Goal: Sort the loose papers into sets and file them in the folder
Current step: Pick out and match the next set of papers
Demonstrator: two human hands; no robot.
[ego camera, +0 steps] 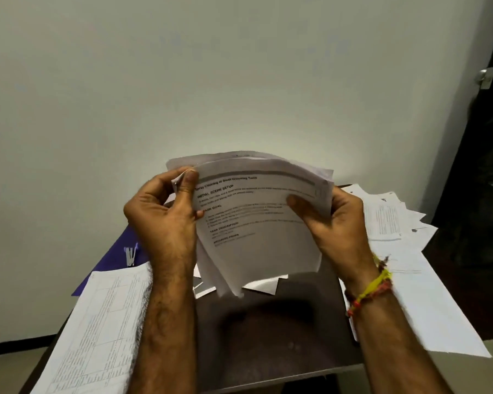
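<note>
Hands: left hand [165, 220] and right hand [333, 223] both pinch paper stack [256, 223], held above desk [268, 336].
Folder: purple folder [111, 260] at left, partly covered.
Progress: early; loose sheets [396, 220] unfiled both sides.

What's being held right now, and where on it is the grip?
A sheaf of printed papers, held up over the table. The left hand pinches its upper left edge; the right hand grips its right edge.

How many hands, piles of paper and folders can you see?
Hands: 2, the left hand and the right hand, both holding one bundle of papers.
Piles of paper: 3, the held bundle, a left pile, a right pile.
Folders: 1, a purple folder.
Total: 6.
</note>
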